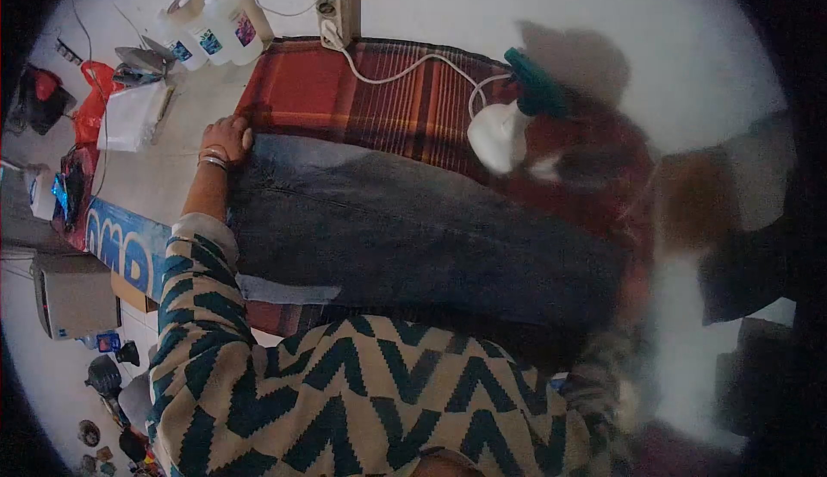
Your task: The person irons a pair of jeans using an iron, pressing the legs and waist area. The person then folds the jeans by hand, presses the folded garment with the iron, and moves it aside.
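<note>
A pair of dark blue-grey denim trousers [405, 227] lies stretched lengthwise over a red plaid cloth [293, 81]. My left hand [228, 138], wearing bracelets at the wrist, has its fingers curled closed at the upper left corner of the denim. At the far right end of the garment, my right hand [635, 287] is dim and smeared, so its fingers cannot be made out. Beyond the denim's far edge rests what looks like an iron [497, 138], with a white face and a teal part, and a white cord runs to it.
A power strip [338, 7] with plugs stands at the cloth's back edge. Several plastic jugs [211, 29] are at the back left, near a clear plastic packet [131, 117] and a red bag [93, 102]. The cord crosses the plaid cloth. Blur covers the right side.
</note>
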A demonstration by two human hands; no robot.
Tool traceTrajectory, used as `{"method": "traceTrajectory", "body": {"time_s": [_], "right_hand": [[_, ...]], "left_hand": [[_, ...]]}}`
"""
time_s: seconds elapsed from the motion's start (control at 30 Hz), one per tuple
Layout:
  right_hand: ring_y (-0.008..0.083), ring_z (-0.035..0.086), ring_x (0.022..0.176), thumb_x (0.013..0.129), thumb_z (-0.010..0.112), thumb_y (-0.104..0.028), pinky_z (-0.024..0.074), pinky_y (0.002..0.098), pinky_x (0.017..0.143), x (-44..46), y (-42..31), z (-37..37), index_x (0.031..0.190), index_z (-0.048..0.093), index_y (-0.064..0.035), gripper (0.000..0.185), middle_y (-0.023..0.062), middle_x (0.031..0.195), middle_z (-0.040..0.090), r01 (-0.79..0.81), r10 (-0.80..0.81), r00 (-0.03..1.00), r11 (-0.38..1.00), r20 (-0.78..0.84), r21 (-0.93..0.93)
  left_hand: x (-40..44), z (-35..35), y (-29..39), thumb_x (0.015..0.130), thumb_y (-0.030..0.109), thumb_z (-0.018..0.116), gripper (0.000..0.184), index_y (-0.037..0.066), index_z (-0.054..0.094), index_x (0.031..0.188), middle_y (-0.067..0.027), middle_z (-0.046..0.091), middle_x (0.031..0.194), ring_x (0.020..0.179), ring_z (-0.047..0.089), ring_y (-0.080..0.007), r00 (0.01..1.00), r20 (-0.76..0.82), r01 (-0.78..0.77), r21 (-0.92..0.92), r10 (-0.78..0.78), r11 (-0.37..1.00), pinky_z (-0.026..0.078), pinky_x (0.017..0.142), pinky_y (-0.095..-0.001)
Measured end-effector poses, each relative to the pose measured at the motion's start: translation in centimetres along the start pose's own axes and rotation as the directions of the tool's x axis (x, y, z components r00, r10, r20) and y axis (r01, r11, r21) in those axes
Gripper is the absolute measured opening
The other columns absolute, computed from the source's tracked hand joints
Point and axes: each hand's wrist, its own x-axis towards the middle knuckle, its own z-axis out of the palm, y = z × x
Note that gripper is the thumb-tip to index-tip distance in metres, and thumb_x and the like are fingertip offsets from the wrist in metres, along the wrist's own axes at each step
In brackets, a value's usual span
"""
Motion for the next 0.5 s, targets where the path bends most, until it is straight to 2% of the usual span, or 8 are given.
{"method": "traceTrajectory", "body": {"time_s": [0.03,0.1,0.17,0.23,0.3,0.37,0.43,0.5], "right_hand": [[0.0348,0.044,0.125,0.094,0.048,-0.033,0.0349,0.0542,0.101,-0.1,-0.1,-0.2,0.129,0.054,-0.0165,0.039,0.0170,0.136,0.046,0.001,-0.001,1.000,1.000,0.001,0.000],[0.0370,0.043,0.125,0.095,0.042,-0.038,0.0338,0.0546,0.101,-0.8,-0.9,-0.7,0.133,0.050,-0.0166,0.044,0.0191,0.138,0.044,-0.067,0.066,0.998,0.996,0.025,0.056],[0.0387,0.041,0.126,0.096,0.039,-0.042,0.0321,0.0556,0.102,-2.7,-2.9,-1.0,0.136,0.046,-0.0178,0.047,0.0205,0.140,0.040,-0.075,0.072,0.996,0.995,0.047,0.065],[0.0406,0.035,0.129,0.096,0.037,-0.045,0.0295,0.0572,0.103,-6.9,-5.4,-1.1,0.139,0.041,-0.0201,0.050,0.0221,0.142,0.035,-0.045,0.042,0.996,0.998,0.084,0.039],[0.0424,0.030,0.133,0.096,0.034,-0.049,0.0269,0.0588,0.105,-9.8,-6.9,-1.4,0.143,0.036,-0.0223,0.054,0.0237,0.145,0.030,-0.012,0.011,0.992,1.000,0.124,0.011],[0.0413,0.027,0.135,0.096,0.035,-0.051,0.0254,0.0605,0.105,-9.9,-6.9,-4.4,0.144,0.033,-0.0232,0.055,0.0224,0.147,0.028,-0.057,0.042,0.981,0.995,0.189,0.077],[0.0401,0.024,0.137,0.095,0.035,-0.052,0.0239,0.0622,0.105,-10.2,-5.8,-5.3,0.145,0.031,-0.0241,0.057,0.0211,0.148,0.026,-0.117,0.079,0.963,0.984,0.257,0.135],[0.0389,0.021,0.138,0.095,0.034,-0.054,0.0213,0.0640,0.105,-9.3,-2.6,-3.2,0.146,0.025,-0.0272,0.059,0.0178,0.150,0.024,-0.227,0.223,0.940,0.974,0.259,-0.015]], "left_hand": [[-0.5,-0.2,0.4,0.087,0.031,0.048,0.030,0.014,0.057,0.111,-0.0090,0.056,0.122,0.117,0.051,-0.0264,1.000,0.001,0.001,0.000,-0.001,1.000,0.039,0.098,-0.0456],[-1.9,-0.9,2.3,0.087,0.031,0.050,0.036,0.016,0.054,0.120,-0.0075,0.052,0.127,0.123,0.045,-0.0257,0.955,-0.297,0.006,0.018,0.000,1.000,0.035,0.101,-0.0507],[-5.9,-1.4,5.8,0.086,0.033,0.055,0.049,0.020,0.047,0.132,-0.0074,0.044,0.137,0.130,0.037,-0.0277,0.892,-0.451,-0.074,-0.150,-0.002,0.986,0.027,0.104,-0.0572],[-12.3,-1.5,10.5,0.082,0.036,0.061,0.061,0.022,0.040,0.138,-0.0076,0.034,0.146,0.136,0.030,-0.0304,0.895,-0.447,-0.142,-0.249,0.016,0.958,0.021,0.106,-0.0610],[-18.6,-1.3,14.0,0.080,0.040,0.063,0.067,0.022,0.039,0.140,-0.0077,0.027,0.150,0.139,0.024,-0.0309,0.976,-0.200,-0.145,-0.298,0.086,0.943,0.016,0.108,-0.0617],[-23.5,-2.2,15.2,0.076,0.036,0.069,0.070,0.020,0.041,0.139,-0.0079,0.027,0.150,0.139,0.023,-0.0332,0.963,0.000,-0.250,-0.377,0.270,0.892,0.016,0.111,-0.0570],[-25.4,-1.1,13.1,0.075,0.035,0.070,0.068,0.020,0.045,0.136,-0.0083,0.030,0.148,0.138,0.026,-0.0339,0.926,-0.008,-0.348,-0.403,0.377,0.846,0.018,0.110,-0.0566],[-26.1,1.1,9.9,0.073,0.033,0.072,0.066,0.020,0.049,0.133,-0.0087,0.033,0.147,0.137,0.028,-0.0345,0.876,-0.021,-0.444,-0.429,0.483,0.787,0.020,0.110,-0.0563]]}}
